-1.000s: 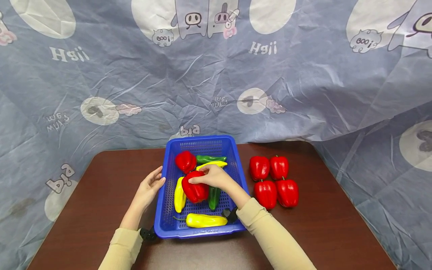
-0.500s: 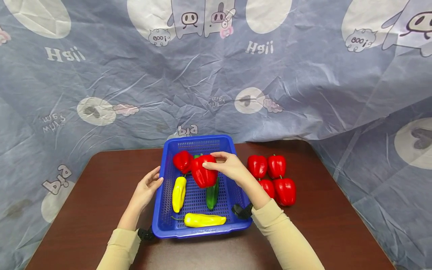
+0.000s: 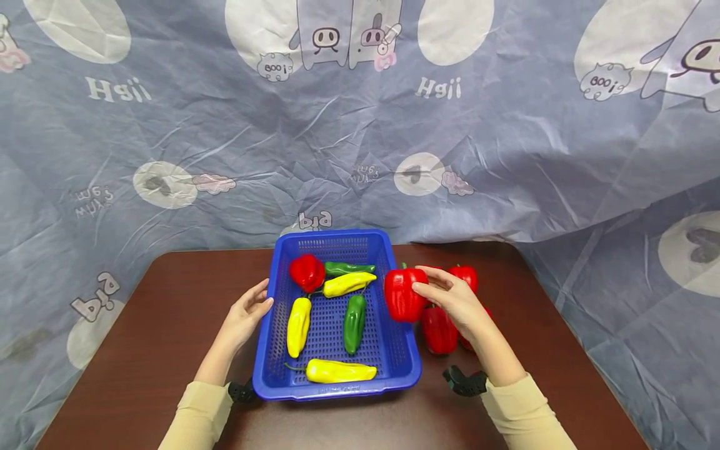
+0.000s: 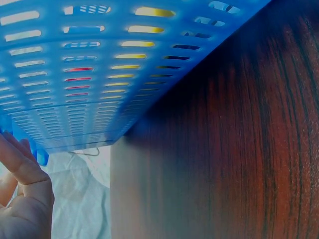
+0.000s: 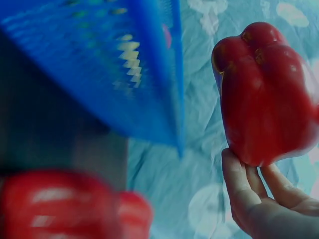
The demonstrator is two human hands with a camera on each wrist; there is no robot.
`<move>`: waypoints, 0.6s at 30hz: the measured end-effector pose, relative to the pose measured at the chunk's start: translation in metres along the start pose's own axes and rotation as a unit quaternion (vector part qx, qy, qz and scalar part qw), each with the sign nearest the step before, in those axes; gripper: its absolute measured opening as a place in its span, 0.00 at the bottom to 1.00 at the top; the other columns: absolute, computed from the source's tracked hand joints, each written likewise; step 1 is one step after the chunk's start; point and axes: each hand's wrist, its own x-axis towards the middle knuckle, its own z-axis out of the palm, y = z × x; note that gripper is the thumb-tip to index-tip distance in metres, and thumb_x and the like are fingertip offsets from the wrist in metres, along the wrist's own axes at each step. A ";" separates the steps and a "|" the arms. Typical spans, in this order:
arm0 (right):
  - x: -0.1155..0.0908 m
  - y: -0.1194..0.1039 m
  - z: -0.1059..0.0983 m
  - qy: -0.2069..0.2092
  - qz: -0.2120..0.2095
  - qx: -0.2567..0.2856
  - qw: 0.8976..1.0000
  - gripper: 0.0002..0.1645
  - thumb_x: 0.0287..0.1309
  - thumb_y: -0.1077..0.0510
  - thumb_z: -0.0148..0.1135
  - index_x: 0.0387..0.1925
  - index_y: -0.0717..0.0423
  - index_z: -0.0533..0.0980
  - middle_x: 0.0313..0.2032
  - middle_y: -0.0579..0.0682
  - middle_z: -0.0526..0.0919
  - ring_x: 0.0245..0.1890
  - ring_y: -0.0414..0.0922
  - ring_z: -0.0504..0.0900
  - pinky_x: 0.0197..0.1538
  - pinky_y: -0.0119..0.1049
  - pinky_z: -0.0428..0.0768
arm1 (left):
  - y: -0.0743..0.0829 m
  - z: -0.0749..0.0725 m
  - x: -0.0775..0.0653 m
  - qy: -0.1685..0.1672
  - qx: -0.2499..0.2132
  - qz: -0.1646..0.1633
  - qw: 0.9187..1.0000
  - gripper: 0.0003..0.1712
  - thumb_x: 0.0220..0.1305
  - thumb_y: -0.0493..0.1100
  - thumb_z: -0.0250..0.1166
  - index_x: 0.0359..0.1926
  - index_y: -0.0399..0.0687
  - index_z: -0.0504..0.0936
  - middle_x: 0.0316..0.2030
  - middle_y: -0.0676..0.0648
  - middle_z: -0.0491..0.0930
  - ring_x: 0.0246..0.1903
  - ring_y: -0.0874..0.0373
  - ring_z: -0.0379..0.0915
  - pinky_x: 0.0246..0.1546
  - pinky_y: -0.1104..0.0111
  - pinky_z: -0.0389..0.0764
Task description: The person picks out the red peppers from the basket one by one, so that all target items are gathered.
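Observation:
A red bell pepper [image 3: 405, 295] hangs over the right rim of the blue plastic basket [image 3: 407, 362]. Thumb and fingertips of my right hand [image 3: 457, 304] grip it from the right; the right wrist view shows this bell pepper [image 5: 264, 99] raised beside the basket. On the basket's left rim, my left hand [image 3: 243, 322] lays its thumb over the edge, with the fingers against the outer side. Inside lie another red bell pepper [image 3: 307, 272], yellow peppers [image 3: 298, 327] and green peppers [image 3: 354, 324], spread apart. Beneath my right hand, red bell peppers [image 3: 439, 331] stand on the table, partly hidden.
The dark brown wooden table [image 3: 169, 325] carries the basket near its middle. A blue-grey patterned cloth [image 3: 315, 137] hangs right behind the table's back edge. Black wrist cameras [image 3: 465, 381] sit at both cuffs.
My right hand has lifted the red bell pepper out of the basket's middle and carried it right, past the rim. That uncovers a yellow and a green pepper. My left hand stays put.

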 end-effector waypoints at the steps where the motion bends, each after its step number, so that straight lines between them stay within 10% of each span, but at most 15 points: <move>1: -0.004 0.004 -0.006 0.003 0.001 0.003 1.000 0.37 0.64 0.51 0.63 0.70 0.59 0.64 0.59 0.53 0.75 0.50 0.35 0.79 0.55 0.28 0.76 | 0.000 0.000 0.000 0.000 -0.002 0.002 1.000 0.34 0.71 0.41 0.59 0.74 0.46 0.60 0.61 0.35 0.69 0.40 0.75 0.74 0.44 0.82 0.75; 18: -0.053 0.060 -0.052 -0.009 0.006 0.021 1.000 0.38 0.68 0.55 0.58 0.72 0.64 0.57 0.55 0.31 0.75 0.53 0.28 0.76 0.54 0.23 0.76 | -0.002 0.000 0.001 0.000 0.000 0.012 1.000 0.33 0.72 0.41 0.58 0.74 0.45 0.61 0.61 0.35 0.69 0.41 0.75 0.73 0.45 0.81 0.75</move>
